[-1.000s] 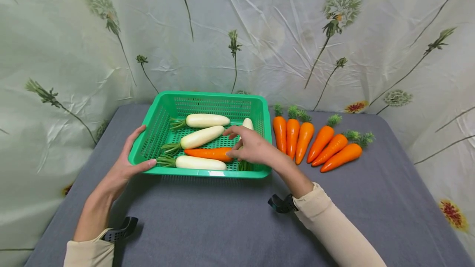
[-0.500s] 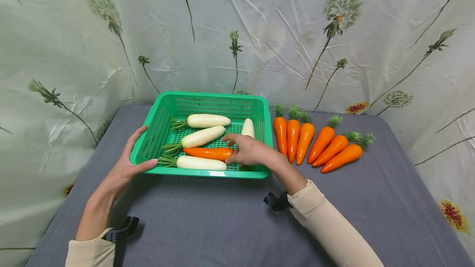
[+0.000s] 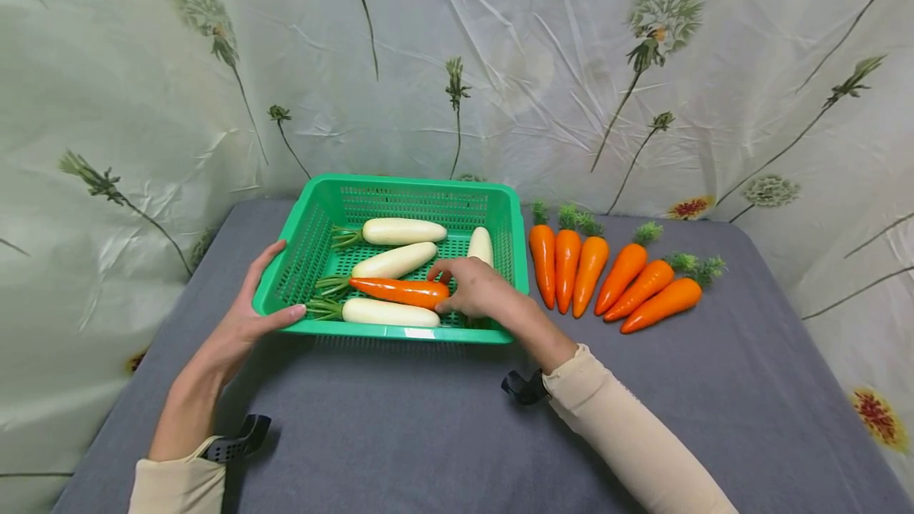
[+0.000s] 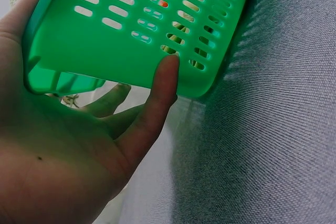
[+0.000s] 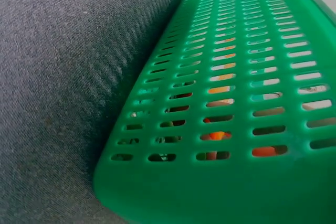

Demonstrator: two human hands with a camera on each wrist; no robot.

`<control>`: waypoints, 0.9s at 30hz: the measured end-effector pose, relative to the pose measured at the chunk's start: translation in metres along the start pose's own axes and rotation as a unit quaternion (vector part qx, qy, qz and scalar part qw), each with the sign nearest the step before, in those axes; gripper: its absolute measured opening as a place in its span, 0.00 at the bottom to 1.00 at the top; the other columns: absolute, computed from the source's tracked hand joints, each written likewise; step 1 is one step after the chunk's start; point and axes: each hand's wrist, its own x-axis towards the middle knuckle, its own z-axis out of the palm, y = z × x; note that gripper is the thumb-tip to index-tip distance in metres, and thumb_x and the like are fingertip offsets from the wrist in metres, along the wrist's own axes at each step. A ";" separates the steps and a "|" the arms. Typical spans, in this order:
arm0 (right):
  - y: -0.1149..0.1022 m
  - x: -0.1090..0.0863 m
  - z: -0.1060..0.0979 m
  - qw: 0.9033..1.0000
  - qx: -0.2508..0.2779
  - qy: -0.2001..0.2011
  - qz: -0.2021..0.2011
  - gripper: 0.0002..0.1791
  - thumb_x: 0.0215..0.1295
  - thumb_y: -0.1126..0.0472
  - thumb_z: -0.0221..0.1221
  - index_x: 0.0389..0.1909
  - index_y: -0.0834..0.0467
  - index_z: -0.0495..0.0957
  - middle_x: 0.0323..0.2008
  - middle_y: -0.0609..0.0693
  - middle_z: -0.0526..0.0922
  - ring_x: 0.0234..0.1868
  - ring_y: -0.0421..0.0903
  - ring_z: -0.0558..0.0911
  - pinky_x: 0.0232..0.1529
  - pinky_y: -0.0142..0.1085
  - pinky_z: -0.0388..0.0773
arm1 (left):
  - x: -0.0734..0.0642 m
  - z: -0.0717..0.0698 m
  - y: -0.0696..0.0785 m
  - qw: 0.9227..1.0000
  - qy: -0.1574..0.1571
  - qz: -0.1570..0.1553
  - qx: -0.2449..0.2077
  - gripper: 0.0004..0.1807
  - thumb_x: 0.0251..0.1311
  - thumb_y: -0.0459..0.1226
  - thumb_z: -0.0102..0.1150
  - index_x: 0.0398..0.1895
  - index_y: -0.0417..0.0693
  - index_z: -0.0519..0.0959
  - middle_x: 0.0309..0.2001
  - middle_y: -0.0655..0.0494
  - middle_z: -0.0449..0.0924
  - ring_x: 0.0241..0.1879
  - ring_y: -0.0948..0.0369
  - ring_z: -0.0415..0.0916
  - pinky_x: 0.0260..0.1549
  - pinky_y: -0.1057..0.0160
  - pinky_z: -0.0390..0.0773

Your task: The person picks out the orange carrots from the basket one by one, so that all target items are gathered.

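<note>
A green basket (image 3: 400, 333) with slotted walls stands on the grey cloth. My left hand (image 3: 246, 316) holds its near left corner, thumb over the front rim and fingers along the side; in the left wrist view a finger (image 4: 163, 90) lies against the slotted wall. Inside the basket, my right hand (image 3: 480, 289) pinches the thick end of an orange carrot (image 3: 396, 290). Around that carrot lie several white radishes with green stalks, among them a front radish (image 3: 391, 313), a middle radish (image 3: 395, 261) and a back radish (image 3: 405, 231). Another radish (image 3: 481, 246) is partly hidden behind my right hand.
Several carrots (image 3: 591, 272) with leafy green tops lie fanned out on the cloth (image 3: 400, 435), right of the basket. A pale curtain (image 3: 543, 62) printed with dandelions hangs behind the table. In the right wrist view the basket's front wall (image 5: 220, 182) hides the hand.
My right hand has moved slightly left and taken hold of the carrot, which has risen a little and now overlaps the middle radish. My left hand keeps its place on the basket.
</note>
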 end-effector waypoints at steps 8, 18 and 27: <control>-0.001 -0.007 0.000 0.999 0.013 0.029 -0.041 0.27 0.70 0.65 0.66 0.68 0.53 0.74 0.58 0.53 0.81 0.28 0.42 0.83 0.43 0.39 0.83 | 0.001 -0.001 -0.001 1.000 0.000 -0.003 0.004 0.54 0.69 0.37 0.63 0.82 0.84 0.38 0.80 0.45 0.41 0.68 0.66 0.57 0.55 0.72 0.62; 0.002 -0.004 -0.001 0.988 0.027 0.085 -0.123 0.21 0.77 0.70 0.56 0.67 0.61 0.74 0.57 0.58 0.78 0.38 0.49 0.83 0.40 0.34 0.79 | -0.001 -0.001 -0.004 1.000 0.004 -0.001 0.002 0.54 0.69 0.36 0.63 0.83 0.83 0.39 0.79 0.42 0.45 0.64 0.69 0.60 0.51 0.77 0.65; 0.001 0.001 -0.001 0.996 0.029 0.030 -0.082 0.29 0.72 0.64 0.65 0.72 0.58 0.70 0.65 0.57 0.74 0.43 0.48 0.82 0.50 0.39 0.80 | 0.001 0.000 -0.001 1.000 0.002 0.004 0.002 0.53 0.69 0.36 0.62 0.83 0.82 0.39 0.79 0.43 0.44 0.65 0.67 0.59 0.51 0.77 0.65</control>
